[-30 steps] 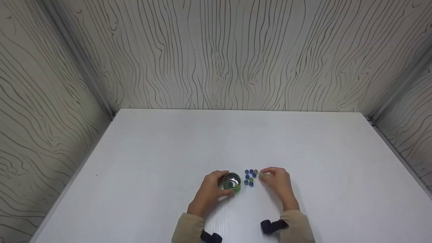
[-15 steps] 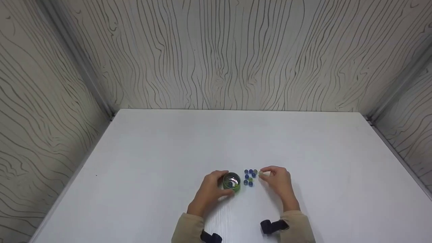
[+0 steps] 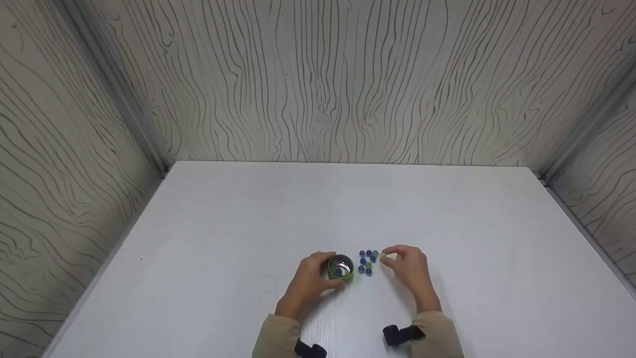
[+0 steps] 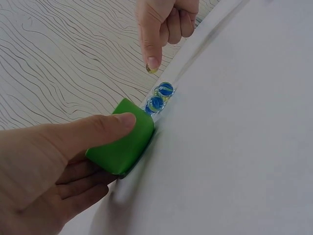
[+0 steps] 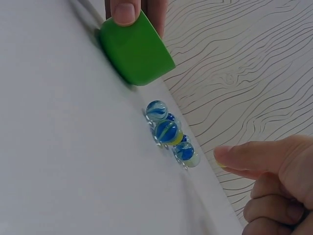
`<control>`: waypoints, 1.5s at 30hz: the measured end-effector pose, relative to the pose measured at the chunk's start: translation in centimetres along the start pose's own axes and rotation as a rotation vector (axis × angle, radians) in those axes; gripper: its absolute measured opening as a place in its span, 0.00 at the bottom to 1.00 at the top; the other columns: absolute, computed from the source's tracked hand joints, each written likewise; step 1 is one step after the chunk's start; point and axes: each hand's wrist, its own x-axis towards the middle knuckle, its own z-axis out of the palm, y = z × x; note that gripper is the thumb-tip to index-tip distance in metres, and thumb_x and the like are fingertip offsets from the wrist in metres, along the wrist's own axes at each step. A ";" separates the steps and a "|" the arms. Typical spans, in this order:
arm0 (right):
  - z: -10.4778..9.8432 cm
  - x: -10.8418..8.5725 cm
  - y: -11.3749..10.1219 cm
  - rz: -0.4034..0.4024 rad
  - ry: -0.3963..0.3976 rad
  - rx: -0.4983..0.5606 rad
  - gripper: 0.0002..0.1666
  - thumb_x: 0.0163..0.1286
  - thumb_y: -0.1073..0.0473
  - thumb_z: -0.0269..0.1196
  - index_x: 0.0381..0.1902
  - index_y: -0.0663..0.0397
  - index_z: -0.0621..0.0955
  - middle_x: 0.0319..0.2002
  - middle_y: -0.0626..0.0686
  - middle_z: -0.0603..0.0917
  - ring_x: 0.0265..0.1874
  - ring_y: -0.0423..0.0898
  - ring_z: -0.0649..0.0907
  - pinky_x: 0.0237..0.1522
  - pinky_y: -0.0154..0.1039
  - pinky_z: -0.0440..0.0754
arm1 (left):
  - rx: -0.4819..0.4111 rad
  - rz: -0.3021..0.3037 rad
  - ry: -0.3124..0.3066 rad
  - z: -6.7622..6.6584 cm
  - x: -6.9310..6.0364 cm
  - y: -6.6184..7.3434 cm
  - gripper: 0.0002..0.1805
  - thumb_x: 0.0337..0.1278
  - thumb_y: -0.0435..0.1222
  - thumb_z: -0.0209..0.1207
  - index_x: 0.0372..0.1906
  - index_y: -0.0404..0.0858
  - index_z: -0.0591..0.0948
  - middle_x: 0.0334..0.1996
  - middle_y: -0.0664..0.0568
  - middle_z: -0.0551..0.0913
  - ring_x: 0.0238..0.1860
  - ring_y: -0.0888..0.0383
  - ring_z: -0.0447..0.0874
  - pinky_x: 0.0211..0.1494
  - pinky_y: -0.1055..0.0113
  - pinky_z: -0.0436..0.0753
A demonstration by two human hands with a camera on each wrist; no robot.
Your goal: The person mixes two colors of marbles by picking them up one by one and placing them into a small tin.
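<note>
My left hand [image 3: 309,281] grips a small green cup [image 4: 128,142] standing on the white table, its thumb on one side and fingers on the other. In the head view, a dark blue marble [image 3: 339,272] and something yellow-green show inside the cup. To the cup's right lies a loose group of several glass marbles [image 3: 368,259], blue, pale and yellow-green. Just right of the group, my right hand [image 3: 411,268] pinches a pale yellowish marble [image 4: 150,69] between thumb and forefinger. That marble is mostly covered by the fingers in the right wrist view.
The white table [image 3: 248,214] runs back to a panel wall [image 3: 318,79] with a wood-grain pattern. More patterned panels stand at the left and right sides. A black wrist strap [image 3: 410,332] sits over each beige sleeve [image 3: 437,333].
</note>
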 end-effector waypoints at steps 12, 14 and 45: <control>-0.1 -0.2 -0.6 -0.005 -0.014 0.004 0.13 0.57 0.64 0.68 0.41 0.62 0.86 0.15 0.45 0.64 0.20 0.42 0.65 0.24 0.31 0.61 | 0.003 -0.010 -0.002 0.1 0.0 -0.1 0.34 0.43 0.36 0.73 0.59 0.31 0.76 0.55 0.41 0.82 0.61 0.45 0.79 0.68 0.54 0.77; -0.1 -0.2 -0.7 -0.008 -0.013 0.001 0.13 0.58 0.64 0.68 0.41 0.62 0.86 0.16 0.45 0.65 0.21 0.42 0.65 0.24 0.31 0.61 | -0.001 -0.009 -0.003 0.1 0.0 -0.1 0.34 0.43 0.36 0.73 0.59 0.31 0.76 0.55 0.41 0.82 0.61 0.46 0.79 0.68 0.54 0.77; 0.3 -0.7 -2.0 -0.052 -0.028 0.007 0.12 0.56 0.63 0.69 0.40 0.60 0.87 0.14 0.44 0.64 0.20 0.41 0.65 0.23 0.30 0.60 | -0.004 -0.036 -0.003 0.1 0.0 -0.2 0.34 0.45 0.37 0.72 0.61 0.34 0.75 0.58 0.43 0.80 0.63 0.46 0.77 0.70 0.53 0.75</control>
